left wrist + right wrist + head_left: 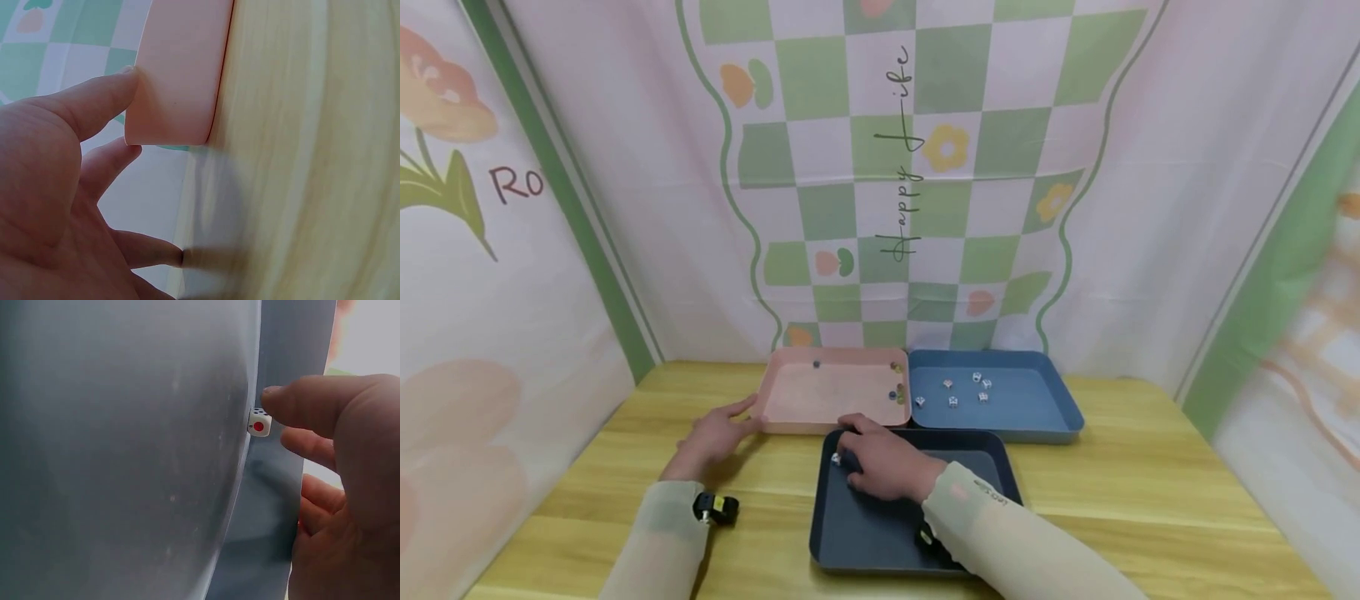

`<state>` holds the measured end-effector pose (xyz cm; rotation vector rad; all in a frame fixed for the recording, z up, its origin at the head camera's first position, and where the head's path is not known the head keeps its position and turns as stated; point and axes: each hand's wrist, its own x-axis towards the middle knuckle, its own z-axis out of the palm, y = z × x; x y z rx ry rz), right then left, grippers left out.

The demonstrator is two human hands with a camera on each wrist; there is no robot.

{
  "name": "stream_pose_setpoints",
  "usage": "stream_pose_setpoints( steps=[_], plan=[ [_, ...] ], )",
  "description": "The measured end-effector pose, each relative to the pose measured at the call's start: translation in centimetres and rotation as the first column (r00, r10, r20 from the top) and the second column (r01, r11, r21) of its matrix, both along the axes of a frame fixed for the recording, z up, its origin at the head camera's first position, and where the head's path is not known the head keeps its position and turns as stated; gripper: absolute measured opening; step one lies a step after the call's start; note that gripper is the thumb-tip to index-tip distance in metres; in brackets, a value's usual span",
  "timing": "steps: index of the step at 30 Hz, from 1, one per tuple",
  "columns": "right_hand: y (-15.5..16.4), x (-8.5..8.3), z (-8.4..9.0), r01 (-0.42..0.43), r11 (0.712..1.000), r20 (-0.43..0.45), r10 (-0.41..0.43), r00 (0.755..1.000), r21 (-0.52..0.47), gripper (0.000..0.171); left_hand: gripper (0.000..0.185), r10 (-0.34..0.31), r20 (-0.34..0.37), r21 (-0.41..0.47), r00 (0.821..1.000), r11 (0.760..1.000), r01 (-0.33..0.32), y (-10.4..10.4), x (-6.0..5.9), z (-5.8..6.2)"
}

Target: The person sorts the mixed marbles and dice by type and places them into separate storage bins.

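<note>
My left hand point(717, 435) rests at the front left corner of the pink tray point(767, 392). In the left wrist view its thumb touches the pink rim, the index fingertip meets the corner, and the other fingers spread out. Over the dark tray point(880, 546) reaches my right hand point(887, 460), palm down. A white die point(259, 423) with a red pip facing the camera lies against that tray's left wall. Beside it are the thumb and index fingertips, the thumb right at its edge and the index a small gap away.
Several small dark and yellowish dice point(892, 395) lie in the pink tray, mostly along its right side. On the right, the blue tray point(1037, 408) holds several white dice point(952, 402). All trays stand on a wooden table point(1120, 500), with a patterned curtain point(880, 200) behind.
</note>
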<state>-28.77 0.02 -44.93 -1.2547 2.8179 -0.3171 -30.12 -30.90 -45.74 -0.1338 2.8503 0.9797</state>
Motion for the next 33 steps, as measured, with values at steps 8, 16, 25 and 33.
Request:
stream_pose_setpoints(
  steps=[8,16,25,33],
  plan=[
    [0.09,-0.10,-0.07,-0.028,0.999,-0.051,0.031,0.998,0.043,0.034,0.072,0.003,-0.008,-0.001,1.000,1.000,-0.003,-0.09,-0.19,-0.33],
    [0.07,-0.06,-0.02,-0.016,0.999,-0.049,0.017,0.999,0.035,0.027,0.071,0.009,0.007,0.009,1.000,1.000,-0.009,-0.09,-0.15,-0.33],
    [0.10,-0.19,-0.06,-0.020,1.000,-0.037,0.021,0.999,0.024,0.015,0.072,0.002,0.007,0.003,1.000,1.000,-0.002,-0.09,-0.04,-0.29],
    [0.12,-0.21,-0.16,-0.033,0.999,-0.062,0.036,0.997,0.037,0.005,0.072,0.010,0.006,0.001,1.000,1.000,-0.010,-0.07,-0.16,-0.38]
  ],
)
